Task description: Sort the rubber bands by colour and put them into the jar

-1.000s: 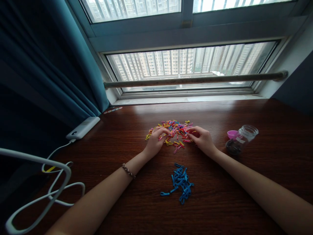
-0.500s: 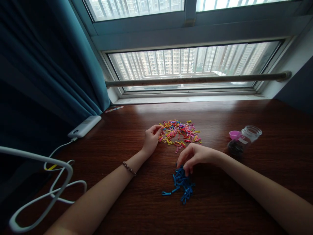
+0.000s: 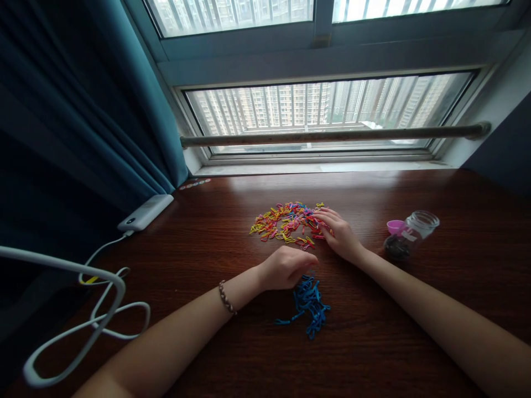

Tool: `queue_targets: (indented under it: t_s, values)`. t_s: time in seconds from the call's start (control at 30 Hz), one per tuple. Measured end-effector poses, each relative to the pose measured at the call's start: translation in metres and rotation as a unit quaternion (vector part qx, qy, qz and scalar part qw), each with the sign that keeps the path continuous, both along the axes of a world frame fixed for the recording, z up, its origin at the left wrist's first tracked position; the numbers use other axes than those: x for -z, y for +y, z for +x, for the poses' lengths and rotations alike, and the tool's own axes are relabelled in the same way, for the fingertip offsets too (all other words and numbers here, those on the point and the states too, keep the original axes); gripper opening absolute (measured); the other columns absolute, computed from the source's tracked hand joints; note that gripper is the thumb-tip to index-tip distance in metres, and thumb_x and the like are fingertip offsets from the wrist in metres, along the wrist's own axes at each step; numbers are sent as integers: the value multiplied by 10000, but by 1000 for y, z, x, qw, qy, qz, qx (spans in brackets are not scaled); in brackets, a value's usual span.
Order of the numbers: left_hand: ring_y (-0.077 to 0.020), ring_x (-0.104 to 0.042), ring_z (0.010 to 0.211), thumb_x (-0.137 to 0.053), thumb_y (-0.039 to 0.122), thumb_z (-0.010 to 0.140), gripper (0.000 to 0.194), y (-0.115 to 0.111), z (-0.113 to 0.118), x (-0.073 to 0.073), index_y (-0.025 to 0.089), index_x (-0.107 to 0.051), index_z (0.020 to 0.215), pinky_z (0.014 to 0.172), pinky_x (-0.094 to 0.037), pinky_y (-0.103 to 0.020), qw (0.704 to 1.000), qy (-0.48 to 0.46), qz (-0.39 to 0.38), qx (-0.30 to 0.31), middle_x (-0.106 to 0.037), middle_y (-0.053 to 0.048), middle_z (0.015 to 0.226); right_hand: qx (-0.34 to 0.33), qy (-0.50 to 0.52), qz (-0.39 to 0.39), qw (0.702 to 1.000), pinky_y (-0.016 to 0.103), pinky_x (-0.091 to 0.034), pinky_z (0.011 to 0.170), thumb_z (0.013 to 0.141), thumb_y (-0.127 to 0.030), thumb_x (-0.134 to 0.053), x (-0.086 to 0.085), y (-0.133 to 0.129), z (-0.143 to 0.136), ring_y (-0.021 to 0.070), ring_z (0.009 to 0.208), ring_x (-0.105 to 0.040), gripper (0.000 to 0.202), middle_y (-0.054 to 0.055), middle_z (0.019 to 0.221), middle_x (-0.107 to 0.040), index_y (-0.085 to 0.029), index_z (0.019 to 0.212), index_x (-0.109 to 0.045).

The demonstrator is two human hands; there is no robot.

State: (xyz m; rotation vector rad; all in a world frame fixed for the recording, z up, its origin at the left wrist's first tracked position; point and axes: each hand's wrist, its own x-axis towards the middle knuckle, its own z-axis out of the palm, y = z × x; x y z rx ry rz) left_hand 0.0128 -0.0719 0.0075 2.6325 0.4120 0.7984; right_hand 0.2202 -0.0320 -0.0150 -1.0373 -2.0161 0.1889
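Note:
My left hand [image 3: 287, 267], with a braided band at the wrist, is closed just above the far end of a pile of small blue loops [image 3: 311, 307]. Its fingertips are pinched together and partly hidden, and I cannot make out what they hold. My right hand [image 3: 338, 232] lies with its fingers stretched out over the right side of a mixed pile of small loops [image 3: 277, 221] in yellow, pink, red and a few blue. The fingers touch and cover part of that pile.
To the right, a clear jar [image 3: 410, 235] with dark contents leans at a tilt, a pink cup-like piece [image 3: 395, 226] beside it. On the left are a white power bank [image 3: 146, 213] and a looping white cable [image 3: 118, 301]. Behind the wooden tabletop [image 3: 232, 354] is a window.
My left hand has moved from the mixed pile's left side toward me, over the blue loops. My right hand has left the blue pile and reached forward onto the mixed pile, its fingers now straighter.

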Motion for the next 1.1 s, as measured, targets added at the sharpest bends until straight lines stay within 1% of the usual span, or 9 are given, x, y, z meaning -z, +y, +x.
queue_targets:
  t_s: [0.07, 0.2, 0.37, 0.5, 0.63, 0.7, 0.83, 1.0, 1.1]
  values:
    - [-144, -585, 640, -370, 174, 845, 212, -4, 3, -1, 135, -556, 940, 590, -444, -248, 998, 32, 53, 31, -632, -71, 703, -6, -30, -4, 1000, 436, -339, 1010, 843, -148, -429, 2, 1, -1, 212, 1200, -387, 341, 52, 1200, -548, -218, 1154, -547]
    - [-156, -557, 613, -395, 204, 834, 208, -5, 4, -2, 138, -561, 941, 569, -431, -276, 992, 56, 109, 35, -610, -64, 660, -13, -93, -10, 996, 481, -324, 1001, 848, -173, -434, 6, 2, 0, 239, 1244, -323, 319, 42, 1243, -523, -241, 1124, -579]
    - [-161, -566, 672, -432, 269, 831, 202, 5, -5, -2, 152, -572, 919, 638, -456, -290, 994, 44, 100, -18, -618, -65, 699, 63, -105, -17, 992, 544, -279, 973, 848, -218, -449, 7, 1, 2, 263, 1154, -435, 237, 37, 1125, -610, -232, 971, -652]
    - [-191, -566, 900, -393, 227, 859, 230, 29, -12, -5, 154, -571, 986, 820, -448, -353, 983, 39, 137, -115, -639, -95, 906, 152, -68, -24, 986, 538, -291, 940, 835, -240, -456, 4, -1, 5, 258, 1031, -523, 222, 40, 979, -670, -219, 831, -677]
    - [-194, -489, 1113, -399, 224, 872, 273, 57, -16, -3, 178, -528, 1108, 966, -380, -387, 976, 72, 159, -129, -590, -83, 1120, 216, -55, -21, 975, 503, -307, 932, 822, -248, -456, 1, -2, 7, 270, 1045, -505, 233, 60, 969, -670, -197, 812, -684]
    - [-191, -515, 1089, -407, 230, 871, 264, 67, -19, 2, 176, -542, 1092, 960, -393, -382, 973, 79, 161, -144, -607, -84, 1095, 187, -53, -9, 981, 459, -319, 944, 819, -236, -460, 1, -1, 6, 255, 1081, -485, 228, 56, 1008, -659, -195, 866, -679]
    - [-193, -586, 955, -416, 238, 867, 234, 75, -29, 13, 156, -582, 1010, 875, -456, -365, 963, 63, 151, -213, -649, -96, 980, 63, -93, 2, 994, 439, -279, 989, 828, -207, -456, 2, -2, 2, 218, 1126, -465, 231, 18, 1041, -650, -229, 942, -656]
    - [-200, -601, 848, -448, 231, 847, 192, 80, -37, 14, 156, -616, 901, 816, -474, -369, 949, 47, 129, -284, -660, -83, 868, 105, -105, -1, 989, 506, -217, 998, 825, -187, -460, 2, -6, 0, 244, 1126, -464, 215, 34, 1008, -659, -223, 901, -658]
    - [-199, -569, 966, -447, 210, 843, 230, 80, -36, 11, 167, -582, 1024, 876, -452, -368, 955, 22, 113, -273, -635, -83, 1000, 59, -126, -1, 990, 497, -216, 999, 832, -191, -459, -1, -7, -2, 234, 1156, -440, 240, 39, 1066, -639, -235, 998, -626]
